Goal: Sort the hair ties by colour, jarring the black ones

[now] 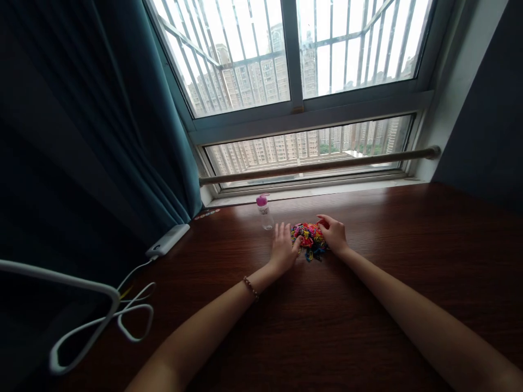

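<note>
A heap of small multicoloured elastic bands [307, 234] lies on the brown wooden tabletop [302, 321]. My left hand [283, 247] rests against the heap's left side with its fingers stretched out and its thumb over the near edge. On the opposite side, my right hand [333, 234] touches the heap with bent fingers drawn together; anything between its fingertips is too small to make out. Just beyond my left hand stands a clear bottle [265, 215] with a pink cap, upright and apart from the fingers.
A white power strip [168, 240] lies at the table's left edge, below the blue curtain [163, 136]. Its white cable [134, 307] loops nearby, beside a bent white tube [61, 275]. A rail [318, 167] crosses the barred window at the back.
</note>
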`<state>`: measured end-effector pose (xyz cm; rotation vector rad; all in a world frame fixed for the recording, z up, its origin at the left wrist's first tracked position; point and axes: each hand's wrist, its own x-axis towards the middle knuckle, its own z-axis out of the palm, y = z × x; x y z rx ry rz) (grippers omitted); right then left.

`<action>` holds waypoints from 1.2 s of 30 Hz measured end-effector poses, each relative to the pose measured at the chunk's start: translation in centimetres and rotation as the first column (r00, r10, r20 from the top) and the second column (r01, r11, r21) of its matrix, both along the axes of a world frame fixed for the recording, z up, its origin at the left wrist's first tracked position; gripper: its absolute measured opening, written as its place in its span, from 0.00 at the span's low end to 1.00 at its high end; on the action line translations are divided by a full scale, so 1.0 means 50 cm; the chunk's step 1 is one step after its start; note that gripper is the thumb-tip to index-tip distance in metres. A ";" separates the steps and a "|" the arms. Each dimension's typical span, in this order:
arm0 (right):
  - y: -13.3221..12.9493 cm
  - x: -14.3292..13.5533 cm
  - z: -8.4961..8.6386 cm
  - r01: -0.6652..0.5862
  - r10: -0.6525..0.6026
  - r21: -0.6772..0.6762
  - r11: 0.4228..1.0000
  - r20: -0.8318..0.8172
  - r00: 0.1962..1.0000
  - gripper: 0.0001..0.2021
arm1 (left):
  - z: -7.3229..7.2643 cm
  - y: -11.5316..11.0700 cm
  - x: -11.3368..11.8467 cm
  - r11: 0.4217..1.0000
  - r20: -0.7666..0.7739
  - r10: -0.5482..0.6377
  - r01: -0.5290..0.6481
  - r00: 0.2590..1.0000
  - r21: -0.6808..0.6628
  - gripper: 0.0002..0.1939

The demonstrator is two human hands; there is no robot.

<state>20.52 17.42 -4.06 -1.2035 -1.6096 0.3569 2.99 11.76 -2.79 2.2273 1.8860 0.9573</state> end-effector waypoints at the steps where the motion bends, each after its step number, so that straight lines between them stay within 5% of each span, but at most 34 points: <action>1: 0.002 0.001 -0.004 0.002 -0.002 -0.001 1.000 -0.007 1.000 0.14 | -0.005 -0.015 -0.011 0.992 -0.052 0.093 -0.096 0.994 -0.081 0.34; 3: 0.005 0.002 -0.011 -0.004 0.004 -0.003 1.000 -0.013 1.000 0.14 | -0.017 -0.038 -0.029 0.951 -0.135 0.189 -0.216 0.973 -0.221 0.41; 5: 0.006 0.004 -0.017 -0.010 0.010 -0.006 1.000 -0.014 1.000 0.15 | -0.027 -0.046 -0.036 0.937 -0.169 0.170 -0.213 0.971 -0.277 0.44; 12: 0.005 0.010 -0.023 0.002 -0.002 -0.002 1.000 0.014 1.000 0.12 | -0.036 0.013 0.017 0.970 -0.004 -0.074 0.071 0.997 -0.234 0.43; 18: -0.005 0.008 -0.017 0.019 -0.019 0.006 1.000 0.113 0.993 0.11 | -0.031 0.057 0.048 0.931 0.258 -0.345 0.364 0.903 -0.031 0.37; 20: -0.007 0.010 -0.015 0.060 -0.062 0.017 0.998 0.152 0.986 0.13 | -0.027 0.065 0.035 0.944 0.372 -0.325 0.323 0.870 0.069 0.30; 23: -0.005 0.009 -0.013 0.073 -0.077 0.028 0.997 0.213 0.974 0.15 | -0.018 0.080 0.000 0.975 0.517 -0.185 0.090 0.836 0.203 0.16; 29: -0.023 -0.018 -0.013 -0.111 0.109 -0.018 0.994 0.404 0.908 0.17 | 0.006 0.105 -0.079 0.918 0.607 0.078 -0.295 0.791 0.266 0.10; 33: -0.060 -0.039 -0.001 -0.232 0.202 -0.035 0.972 0.628 0.751 0.24 | 0.001 0.121 -0.120 0.829 0.449 0.156 -0.364 0.880 0.424 0.27; 36: -0.085 -0.047 0.014 -0.346 0.266 -0.034 0.938 0.710 0.652 0.28 | -0.023 0.142 -0.139 0.906 0.349 0.158 -0.276 0.924 0.321 0.38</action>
